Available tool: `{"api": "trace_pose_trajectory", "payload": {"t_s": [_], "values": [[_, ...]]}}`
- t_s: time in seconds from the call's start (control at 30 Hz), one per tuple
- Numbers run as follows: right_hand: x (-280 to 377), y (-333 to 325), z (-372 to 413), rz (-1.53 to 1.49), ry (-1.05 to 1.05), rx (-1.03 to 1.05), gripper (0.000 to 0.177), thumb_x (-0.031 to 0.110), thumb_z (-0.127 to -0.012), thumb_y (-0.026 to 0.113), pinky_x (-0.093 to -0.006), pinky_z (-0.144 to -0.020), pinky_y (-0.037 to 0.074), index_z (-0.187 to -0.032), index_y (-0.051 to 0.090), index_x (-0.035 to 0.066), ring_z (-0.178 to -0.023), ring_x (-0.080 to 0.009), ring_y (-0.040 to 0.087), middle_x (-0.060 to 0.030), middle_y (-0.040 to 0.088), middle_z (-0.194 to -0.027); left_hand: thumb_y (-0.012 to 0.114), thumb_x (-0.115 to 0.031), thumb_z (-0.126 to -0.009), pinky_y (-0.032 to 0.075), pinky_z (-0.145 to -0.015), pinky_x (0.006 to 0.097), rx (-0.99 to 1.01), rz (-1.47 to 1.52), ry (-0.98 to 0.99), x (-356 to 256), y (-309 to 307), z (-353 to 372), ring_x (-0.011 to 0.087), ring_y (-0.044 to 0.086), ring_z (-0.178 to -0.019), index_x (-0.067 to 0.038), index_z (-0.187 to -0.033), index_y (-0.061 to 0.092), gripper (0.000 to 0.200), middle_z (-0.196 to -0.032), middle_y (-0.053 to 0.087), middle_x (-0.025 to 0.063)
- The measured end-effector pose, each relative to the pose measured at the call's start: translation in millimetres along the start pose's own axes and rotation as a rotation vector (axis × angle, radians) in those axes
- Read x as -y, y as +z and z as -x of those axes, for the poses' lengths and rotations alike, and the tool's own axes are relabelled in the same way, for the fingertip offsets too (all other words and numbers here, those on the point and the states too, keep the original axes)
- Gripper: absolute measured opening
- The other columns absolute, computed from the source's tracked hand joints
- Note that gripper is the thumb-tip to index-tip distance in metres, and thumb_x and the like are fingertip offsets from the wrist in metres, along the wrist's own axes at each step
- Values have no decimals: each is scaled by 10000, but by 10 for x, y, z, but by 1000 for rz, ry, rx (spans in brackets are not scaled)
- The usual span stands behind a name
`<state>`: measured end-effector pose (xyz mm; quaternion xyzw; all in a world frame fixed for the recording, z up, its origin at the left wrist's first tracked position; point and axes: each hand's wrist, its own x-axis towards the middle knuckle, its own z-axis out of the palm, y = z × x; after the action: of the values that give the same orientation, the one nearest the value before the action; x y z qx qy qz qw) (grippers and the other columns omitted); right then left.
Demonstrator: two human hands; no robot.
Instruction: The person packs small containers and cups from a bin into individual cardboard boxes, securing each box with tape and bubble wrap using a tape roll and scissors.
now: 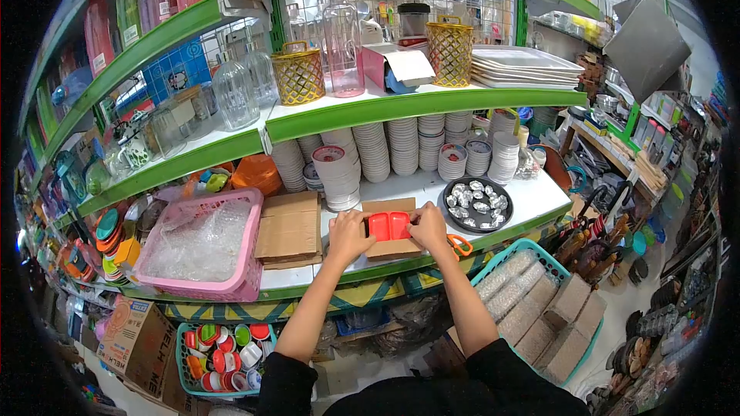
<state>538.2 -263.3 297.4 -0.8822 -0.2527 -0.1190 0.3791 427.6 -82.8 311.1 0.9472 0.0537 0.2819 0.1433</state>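
A red two-compartment container (pixel 389 225) sits in a small open cardboard box (pixel 395 249) at the front of the white shelf. My left hand (pixel 349 236) grips the container's left edge, fingers curled beside the box. On the opposite edge, my right hand (pixel 428 226) is closed with its thumb and fingertips at the container's corner. Orange-handled scissors (pixel 460 245) lie just right of my right wrist. Behind them is a round black tray (pixel 478 183) with several shiny silver-wrapped pieces. Flattened brown cardboard (pixel 288 229) lies to the left of the box.
Stacked white bowls (pixel 373 154) line the back of the shelf. A pink basket (pixel 250 258) with clear plastic wrap stands at left. Below, a teal crate (pixel 526 244) holds wrapped rolls and cardboard boxes; another teal basket (pixel 185 362) holds colourful lidded containers. A green-edged shelf (pixel 432 102) overhangs.
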Motion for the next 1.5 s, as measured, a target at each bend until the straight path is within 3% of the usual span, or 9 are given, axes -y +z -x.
{"api": "trace_pose_trajectory", "payload": {"t_s": [0.33, 0.6, 0.83, 1.0, 1.1, 1.17, 1.27, 1.5], "values": [[60, -14, 68, 177, 2, 105, 125, 80, -616, 656, -417, -778, 483, -729, 699, 51, -938, -370, 501, -188, 532, -978, 700, -207, -571, 374, -875, 448, 338, -63, -146, -89, -42, -169, 287, 505, -1029, -164, -1033, 685, 464, -1085, 639, 24], [87, 35, 44, 340, 52, 170, 171, 147, -671, 649, -436, -785, 492, -786, 706, 34, -984, -364, 525, -197, 537, -1055, 651, -161, -603, 451, -889, 443, 544, 5, -187, -9, 74, -244, 315, 535, -1030, -168, -1057, 686, 455, -1100, 630, 31], [135, 3, 143, 323, 32, 74, 196, 156, -662, 672, -427, -760, 498, -829, 706, 59, -936, -351, 539, -181, 545, -989, 618, -168, -678, 463, -893, 431, 389, 22, -127, -83, 19, -102, 331, 551, -998, -159, -1086, 673, 411, -1121, 617, 59], [116, 78, 210, 204, -53, -205, 89, 119, -683, 688, -417, -742, 469, -757, 687, 69, -875, -315, 539, -129, 562, -889, 636, -192, -724, 464, -876, 411, 285, 39, -88, -91, 7, -8, 332, 548, -964, -149, -1103, 663, 383, -1113, 621, 75], [152, 44, 266, 204, -173, -282, 97, 113, -704, 663, -435, -699, 455, -767, 650, 41, -870, -321, 528, -130, 547, -871, 616, -186, -753, 459, -843, 432, 180, 4, -3, -97, 51, 70, 295, 557, -966, -150, -1060, 680, 315, -1037, 645, 52], [219, 9, 330, 167, -227, -312, 106, 104, -707, 664, -430, -708, 454, -787, 648, 36, -865, -319, 532, -129, 554, -870, 602, -190, -785, 445, -829, 415, -1, 1, 82, -120, 22, 141, 277, 558, -941, -130, -1055, 668, 284, -1005, 639, 64], [405, -50, 466, 50, -295, -338, 114, 79, -719, 658, -419, -722, 456, -819, 643, 27, -853, -315, 542, -127, 567, -864, 613, -168, -783, 431, -825, 400, -102, 74, 172, -209, -92, 291, 275, 549, -939, -93, -1061, 640, 289, -980, 626, 78], [877, 108, 766, -191, -445, -319, 136, 15, -723, 643, -401, -743, 469, -858, 631, 11, -836, -319, 568, -133, 582, -847, 674, -78, -724, 390, -924, 414, -341, 227, 109, -284, -356, 780, 293, 517, -1051, -47, -1062, 614, 345, -1040, 613, 91]]}}
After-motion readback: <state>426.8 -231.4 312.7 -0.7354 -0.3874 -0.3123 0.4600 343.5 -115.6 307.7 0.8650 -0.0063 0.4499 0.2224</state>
